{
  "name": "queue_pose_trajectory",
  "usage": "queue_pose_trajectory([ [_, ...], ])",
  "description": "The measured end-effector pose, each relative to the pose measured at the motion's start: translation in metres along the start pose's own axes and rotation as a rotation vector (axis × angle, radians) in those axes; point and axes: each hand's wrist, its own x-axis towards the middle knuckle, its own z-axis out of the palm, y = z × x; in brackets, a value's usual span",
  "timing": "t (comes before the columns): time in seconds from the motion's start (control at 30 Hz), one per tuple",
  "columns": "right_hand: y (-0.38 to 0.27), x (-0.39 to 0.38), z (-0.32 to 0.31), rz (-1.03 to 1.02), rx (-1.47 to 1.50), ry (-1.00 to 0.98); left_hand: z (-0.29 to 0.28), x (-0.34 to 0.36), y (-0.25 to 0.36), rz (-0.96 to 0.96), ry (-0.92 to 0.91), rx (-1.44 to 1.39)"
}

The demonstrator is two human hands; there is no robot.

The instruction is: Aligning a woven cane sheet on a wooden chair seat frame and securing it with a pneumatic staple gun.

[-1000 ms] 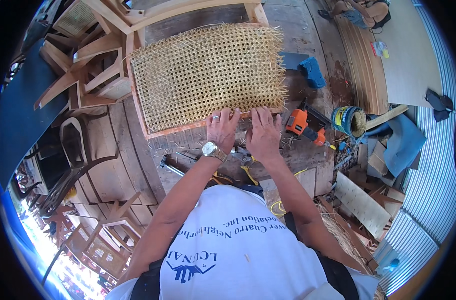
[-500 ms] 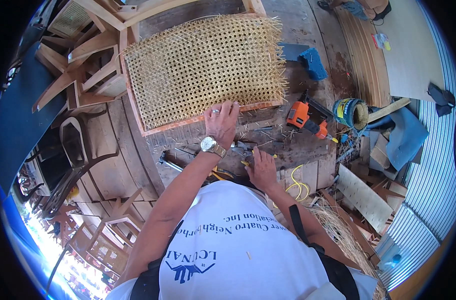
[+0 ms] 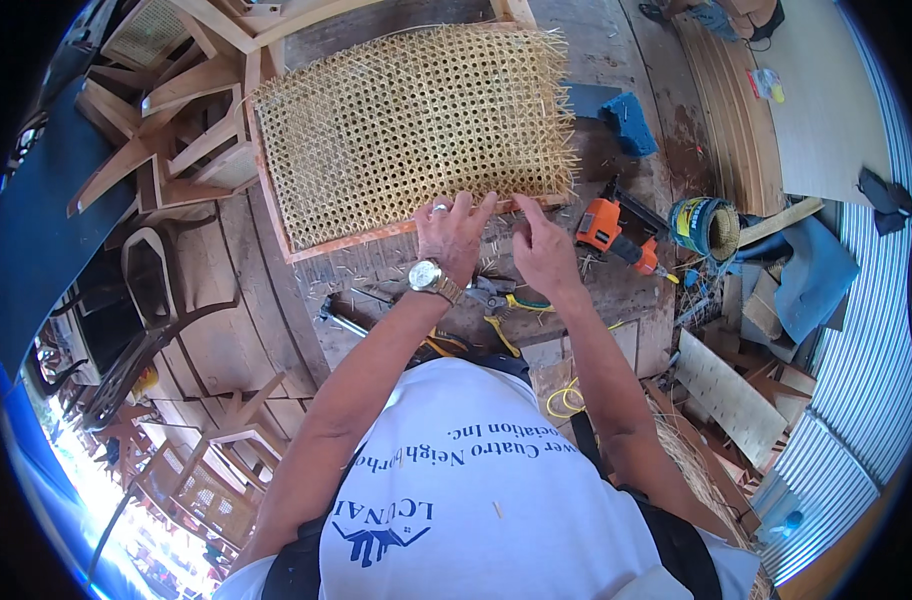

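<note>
A sheet of woven cane webbing (image 3: 416, 130) lies over a wooden frame (image 3: 351, 238), with loose strand ends sticking out along its far and right edges. My left hand (image 3: 450, 238), with a watch on the wrist, rests its outstretched fingers on the near edge of the frame and webbing. Just to its right, my right hand (image 3: 548, 255) reaches the same edge with the index finger extended and the thumb apart; the other fingers look curled and partly hidden. Below the hands lie pliers with yellow and black handles (image 3: 500, 334), touched by neither hand.
An orange and black nail gun (image 3: 601, 225) lies right of the frame, beside a round tin (image 3: 703, 226) and a blue foam block (image 3: 628, 125). Wooden chair frames (image 3: 191, 130) crowd the left. Cane scraps and hand tools (image 3: 344, 318) litter the bench near me.
My right hand has left the pliers and moved up to the near edge of the frame. My left hand stays on that edge, its fingers more spread. The frame has shifted slightly.
</note>
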Motion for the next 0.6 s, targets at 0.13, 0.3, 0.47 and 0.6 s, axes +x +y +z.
queue_pose_trajectory([
  [0.13, -0.005, -0.003, 0.001, -0.011, -0.118, -0.048, -0.002, 0.000, 0.000, 0.002, -0.001, 0.015],
  [0.3, 0.007, -0.033, 0.004, -0.013, 0.027, 0.031, -0.002, 0.003, -0.001, -0.003, -0.009, 0.054],
  [0.47, 0.069, -0.102, 0.036, -0.010, -0.270, -0.195, 0.000, 0.009, -0.003, 0.013, -0.030, 0.030],
  [0.6, 0.083, -0.093, 0.010, 0.061, -0.162, 0.217, -0.002, 0.011, -0.006, 0.011, -0.051, -0.013],
])
